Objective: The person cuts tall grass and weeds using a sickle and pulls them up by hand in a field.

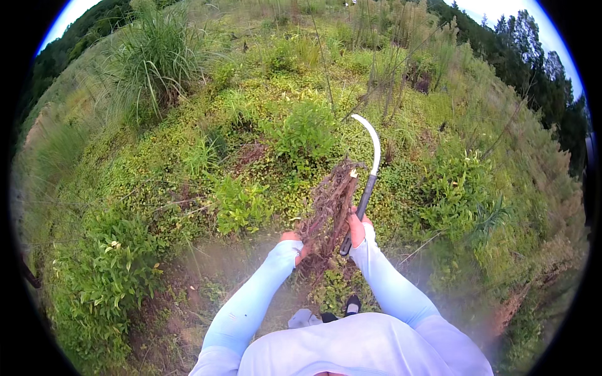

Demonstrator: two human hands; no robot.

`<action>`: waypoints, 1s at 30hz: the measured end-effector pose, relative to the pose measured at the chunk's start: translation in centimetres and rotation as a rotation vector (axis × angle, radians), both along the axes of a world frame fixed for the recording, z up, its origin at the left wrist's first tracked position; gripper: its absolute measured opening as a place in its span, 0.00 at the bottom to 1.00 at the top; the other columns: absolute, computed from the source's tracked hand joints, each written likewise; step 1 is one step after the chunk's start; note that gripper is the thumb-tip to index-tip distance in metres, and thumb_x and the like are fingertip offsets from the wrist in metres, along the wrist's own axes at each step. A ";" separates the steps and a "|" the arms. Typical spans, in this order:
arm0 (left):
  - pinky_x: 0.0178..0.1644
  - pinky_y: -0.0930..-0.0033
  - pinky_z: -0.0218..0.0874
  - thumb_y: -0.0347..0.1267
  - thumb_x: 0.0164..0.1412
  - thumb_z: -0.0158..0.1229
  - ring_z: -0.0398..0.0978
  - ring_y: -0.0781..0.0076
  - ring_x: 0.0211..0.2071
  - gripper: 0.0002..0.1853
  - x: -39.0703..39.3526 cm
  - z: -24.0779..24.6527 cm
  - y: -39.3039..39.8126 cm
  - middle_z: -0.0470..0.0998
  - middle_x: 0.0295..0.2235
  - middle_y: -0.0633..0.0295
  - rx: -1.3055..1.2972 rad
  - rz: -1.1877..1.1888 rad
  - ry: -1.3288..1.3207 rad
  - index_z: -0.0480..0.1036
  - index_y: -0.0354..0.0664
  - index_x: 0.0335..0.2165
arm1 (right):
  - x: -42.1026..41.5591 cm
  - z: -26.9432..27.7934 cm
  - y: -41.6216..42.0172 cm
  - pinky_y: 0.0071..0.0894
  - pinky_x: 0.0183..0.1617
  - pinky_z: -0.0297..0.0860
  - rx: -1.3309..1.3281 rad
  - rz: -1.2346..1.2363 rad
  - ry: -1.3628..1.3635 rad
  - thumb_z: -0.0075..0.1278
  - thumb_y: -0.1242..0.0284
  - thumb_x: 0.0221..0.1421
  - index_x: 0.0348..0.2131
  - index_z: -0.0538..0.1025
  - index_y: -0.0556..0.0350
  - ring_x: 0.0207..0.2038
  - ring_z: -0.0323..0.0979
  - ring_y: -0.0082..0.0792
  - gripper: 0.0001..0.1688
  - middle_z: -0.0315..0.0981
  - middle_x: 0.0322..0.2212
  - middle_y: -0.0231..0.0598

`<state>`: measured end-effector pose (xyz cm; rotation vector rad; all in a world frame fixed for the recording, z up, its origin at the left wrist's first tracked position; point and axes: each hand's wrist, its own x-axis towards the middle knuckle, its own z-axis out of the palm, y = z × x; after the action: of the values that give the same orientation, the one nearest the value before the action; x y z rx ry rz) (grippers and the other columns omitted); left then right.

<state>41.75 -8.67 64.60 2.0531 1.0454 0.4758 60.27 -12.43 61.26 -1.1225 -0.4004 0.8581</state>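
A bundle of dry brown plant stems (330, 207) is held up in front of my body, its cut end pointing away from me. My left hand (295, 242) is shut on its left side, the fingers partly hidden by the stems. My right hand (358, 227) grips the black handle of a sickle (366, 196) and lies against the bundle's right side. The curved, pale blade (375, 141) reaches forward, with its tip bent to the left. Low green ground cover (291, 188) lies beneath both hands.
Leafy green shrubs stand ahead (305, 131), at left (103, 268) and at right (454, 188). A tall grass clump (160, 61) rises at upper left. Thin bare stalks (324, 61) stick up ahead. My shoe (352, 304) shows on the ground below.
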 end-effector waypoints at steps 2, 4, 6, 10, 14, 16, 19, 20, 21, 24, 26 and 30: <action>0.35 0.60 0.63 0.38 0.50 0.54 0.72 0.58 0.32 0.17 -0.2 -1.6 0.5 0.74 0.29 0.53 0.036 0.048 0.261 0.69 0.41 0.38 | 2.6 3.5 -3.5 0.23 0.43 0.62 0.012 -0.180 -0.322 0.46 0.72 0.51 0.41 0.69 0.60 0.38 0.65 0.28 0.17 0.68 0.34 0.36; 0.35 0.58 0.63 0.41 0.54 0.46 0.72 0.52 0.31 0.16 0.2 -3.1 1.0 0.74 0.28 0.52 -0.012 0.040 0.475 0.69 0.45 0.38 | 3.5 6.9 -6.0 0.27 0.51 0.58 0.126 -0.366 -0.568 0.40 0.83 0.47 0.42 0.68 0.62 0.46 0.63 0.33 0.18 0.62 0.45 0.42; 0.32 0.57 0.64 0.45 0.59 0.34 0.72 0.52 0.31 0.21 1.7 -3.8 0.0 0.74 0.26 0.51 -0.025 -0.046 0.615 0.67 0.45 0.41 | 3.2 9.5 -7.1 0.26 0.49 0.59 0.166 -0.285 -0.758 0.37 0.87 0.43 0.42 0.68 0.61 0.45 0.64 0.32 0.23 0.64 0.43 0.40; 0.29 0.55 0.65 0.35 0.59 0.36 0.73 0.52 0.29 0.19 3.0 -5.7 -3.7 0.74 0.27 0.50 0.249 -0.248 0.587 0.57 0.44 0.48 | 1.8 9.3 -5.9 0.28 0.41 0.63 -0.211 -0.040 -1.165 0.41 0.79 0.41 0.40 0.69 0.59 0.36 0.67 0.42 0.21 0.67 0.35 0.48; 0.26 0.55 0.64 0.33 0.57 0.36 0.73 0.52 0.26 0.19 3.8 -6.4 -5.4 0.74 0.23 0.51 0.331 -0.353 0.498 0.57 0.44 0.48 | 1.4 7.0 -6.6 0.35 0.44 0.63 -0.848 0.456 -1.219 0.45 0.73 0.41 0.34 0.72 0.53 0.33 0.68 0.48 0.15 0.70 0.27 0.49; 0.26 0.55 0.65 0.31 0.55 0.39 0.73 0.52 0.25 0.20 4.4 -5.2 -5.8 0.74 0.23 0.50 0.342 -0.372 0.453 0.57 0.44 0.48 | 1.6 7.6 -7.3 0.40 0.48 0.61 -0.775 0.497 -1.382 0.47 0.72 0.42 0.34 0.73 0.52 0.35 0.68 0.48 0.14 0.70 0.27 0.49; 0.26 0.56 0.64 0.29 0.54 0.40 0.73 0.52 0.26 0.20 6.2 -0.2 -4.4 0.74 0.24 0.50 0.347 -0.377 0.461 0.58 0.44 0.48 | 4.3 6.6 -8.1 0.40 0.52 0.57 -0.189 0.048 -1.594 0.49 0.76 0.41 0.37 0.70 0.62 0.44 0.63 0.49 0.19 0.65 0.40 0.50; 0.26 0.56 0.64 0.29 0.54 0.40 0.73 0.53 0.26 0.20 6.2 0.4 -3.4 0.74 0.24 0.50 0.376 -0.335 0.451 0.58 0.44 0.48 | 4.4 7.7 -8.2 0.38 0.51 0.58 -0.179 0.027 -1.395 0.48 0.77 0.41 0.39 0.69 0.62 0.44 0.64 0.47 0.20 0.65 0.40 0.50; 0.27 0.56 0.64 0.29 0.54 0.39 0.73 0.53 0.26 0.20 6.1 0.7 -2.5 0.74 0.25 0.50 0.410 -0.306 0.445 0.58 0.44 0.48 | 4.7 8.8 -8.6 0.35 0.51 0.59 -0.171 -0.004 -1.190 0.48 0.78 0.41 0.40 0.69 0.62 0.44 0.64 0.45 0.21 0.65 0.40 0.50; 0.27 0.58 0.64 0.32 0.49 0.48 0.73 0.56 0.26 0.21 6.1 3.2 0.2 0.74 0.23 0.53 0.227 -0.228 0.520 0.61 0.50 0.46 | 7.2 8.4 -8.2 0.29 0.54 0.56 0.118 -0.350 -0.802 0.36 0.88 0.42 0.45 0.66 0.59 0.49 0.61 0.35 0.27 0.62 0.45 0.41; 0.30 0.60 0.64 0.34 0.47 0.52 0.72 0.55 0.27 0.18 5.3 2.6 1.1 0.74 0.23 0.55 0.286 -0.162 0.523 0.66 0.54 0.40 | 8.8 8.7 -8.1 0.31 0.57 0.51 0.135 -0.316 -0.697 0.36 0.84 0.47 0.52 0.58 0.61 0.54 0.54 0.32 0.29 0.53 0.52 0.40; 0.35 0.62 0.63 0.38 0.46 0.56 0.72 0.54 0.32 0.16 4.3 2.5 -0.6 0.74 0.28 0.55 0.212 -0.168 0.403 0.69 0.50 0.37 | 10.9 6.6 -7.2 0.31 0.56 0.52 0.274 -0.070 -0.319 0.40 0.79 0.50 0.50 0.62 0.59 0.53 0.57 0.32 0.25 0.59 0.49 0.39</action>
<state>46.10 -9.25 67.13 2.4687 1.0727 0.0868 71.19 -19.65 67.88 -1.0117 -0.7166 0.5428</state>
